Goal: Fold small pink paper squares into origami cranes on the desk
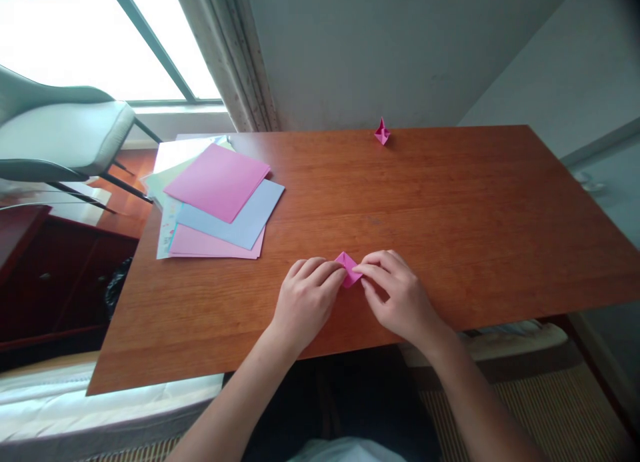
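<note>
A small pink piece of folded paper (349,270), roughly diamond-shaped with crease lines, lies at the front middle of the wooden table between my hands. My left hand (311,295) is closed on its left corner, the fingers together and covering that side. With thumb and fingertips, my right hand (395,292) pinches the right corner. Part of the folded paper is hidden under my fingers. Near the table's far edge stands a finished-looking pink origami figure (383,133) with a pointed top, apart from both hands.
The wooden table (450,215) reaches from the wall to my lap. On its left lie stacked sheets: pink paper (220,182), blue paper (260,205) and lighter pink paper (215,243). A chair (60,132) stands beyond the left edge, by the window and curtain (230,49).
</note>
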Demonstrator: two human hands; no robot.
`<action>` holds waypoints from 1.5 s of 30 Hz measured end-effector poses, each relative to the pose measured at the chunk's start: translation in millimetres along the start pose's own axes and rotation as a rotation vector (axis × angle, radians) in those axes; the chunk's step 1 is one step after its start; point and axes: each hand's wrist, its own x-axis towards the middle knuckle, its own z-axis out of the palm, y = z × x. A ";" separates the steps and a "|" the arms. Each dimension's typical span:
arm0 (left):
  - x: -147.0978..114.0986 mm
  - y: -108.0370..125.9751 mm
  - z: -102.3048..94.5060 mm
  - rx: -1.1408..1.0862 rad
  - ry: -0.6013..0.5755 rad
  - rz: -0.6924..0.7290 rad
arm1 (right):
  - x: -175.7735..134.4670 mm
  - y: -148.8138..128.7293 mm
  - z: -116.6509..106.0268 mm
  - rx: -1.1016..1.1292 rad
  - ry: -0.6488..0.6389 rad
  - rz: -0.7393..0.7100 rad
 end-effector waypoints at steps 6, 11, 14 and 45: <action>0.2 0.1 0.3 0.002 -0.002 -0.009 | -0.9 7.5 4.4 -0.117 -0.055 -0.057; 2.0 -2.8 -4.9 -0.062 -0.011 -0.064 | 0.7 11.3 5.8 -0.061 -0.043 -0.013; 5.8 -4.9 -8.7 -0.082 -0.042 -0.137 | 3.4 10.3 5.5 -0.004 -0.053 0.048; 21.7 0.0 -6.4 0.064 -0.168 -0.357 | 13.9 -3.9 20.0 -0.053 0.071 0.341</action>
